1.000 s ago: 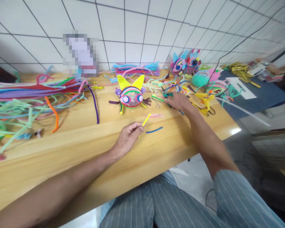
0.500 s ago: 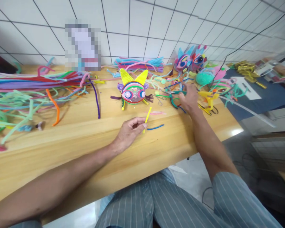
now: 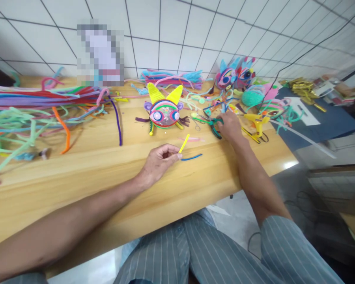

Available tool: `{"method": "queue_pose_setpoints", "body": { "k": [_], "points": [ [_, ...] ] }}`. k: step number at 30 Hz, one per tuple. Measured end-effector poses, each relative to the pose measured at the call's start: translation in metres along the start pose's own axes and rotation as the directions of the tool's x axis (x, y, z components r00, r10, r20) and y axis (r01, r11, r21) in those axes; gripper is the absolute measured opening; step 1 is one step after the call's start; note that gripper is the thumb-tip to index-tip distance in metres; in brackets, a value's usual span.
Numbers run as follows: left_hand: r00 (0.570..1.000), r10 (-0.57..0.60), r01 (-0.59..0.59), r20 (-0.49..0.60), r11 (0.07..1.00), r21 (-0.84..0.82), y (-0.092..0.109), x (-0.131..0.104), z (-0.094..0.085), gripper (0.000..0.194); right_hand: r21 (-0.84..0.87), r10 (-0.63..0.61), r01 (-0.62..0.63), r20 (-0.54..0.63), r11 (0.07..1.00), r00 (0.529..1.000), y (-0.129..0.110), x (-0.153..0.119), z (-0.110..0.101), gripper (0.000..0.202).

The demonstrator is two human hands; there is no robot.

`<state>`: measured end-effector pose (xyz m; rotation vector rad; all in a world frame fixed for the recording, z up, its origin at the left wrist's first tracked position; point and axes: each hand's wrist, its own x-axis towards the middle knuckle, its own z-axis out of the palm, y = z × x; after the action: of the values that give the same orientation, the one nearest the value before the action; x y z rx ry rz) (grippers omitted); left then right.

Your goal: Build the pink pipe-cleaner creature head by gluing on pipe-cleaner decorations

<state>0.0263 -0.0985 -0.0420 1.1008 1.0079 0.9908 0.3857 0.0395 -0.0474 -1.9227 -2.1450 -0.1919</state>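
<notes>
My left hand (image 3: pixel 162 159) pinches a short yellow stem (image 3: pixel 184 143) near the middle of the table. Just right of its fingertips lies a short blue stem (image 3: pixel 193 157), with a pale pink strip (image 3: pixel 193 139) behind. My right hand (image 3: pixel 230 125) is at the dark green-handled pliers (image 3: pixel 215 129), its fingers closed on a handle. Behind my left hand sits a decorated mask figure (image 3: pixel 165 114) with yellow horns, round eyes and brown tassels. Small scissors (image 3: pixel 197 125) lie between the figure and the pliers.
Bundled pipe cleaners (image 3: pixel 41 98) cover the left of the wooden table (image 3: pixel 106 201). A yellow glue gun (image 3: pixel 258 123) lies beyond my right hand, near a teal ball (image 3: pixel 252 96). Two more figures (image 3: pixel 225 77) stand by the tiled wall.
My right hand has come down slightly and closed on the pliers' handle. My left hand still holds the yellow stem. The view has shifted slightly.
</notes>
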Motion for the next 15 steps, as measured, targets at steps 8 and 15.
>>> {"method": "queue_pose_setpoints", "body": {
  "k": [8,15],
  "points": [
    [0.998,-0.069,0.069,0.003,0.997,-0.022,0.009,0.002,0.000,0.057,0.064,-0.001,0.000,0.018,0.998,1.000,0.009,0.008,0.012,0.038],
    [0.997,-0.072,0.073,0.014,0.997,-0.029,0.011,0.004,-0.001,0.051,0.231,0.119,-0.119,0.014,0.966,0.993,0.010,0.003,-0.004,0.032]
  ]
}}
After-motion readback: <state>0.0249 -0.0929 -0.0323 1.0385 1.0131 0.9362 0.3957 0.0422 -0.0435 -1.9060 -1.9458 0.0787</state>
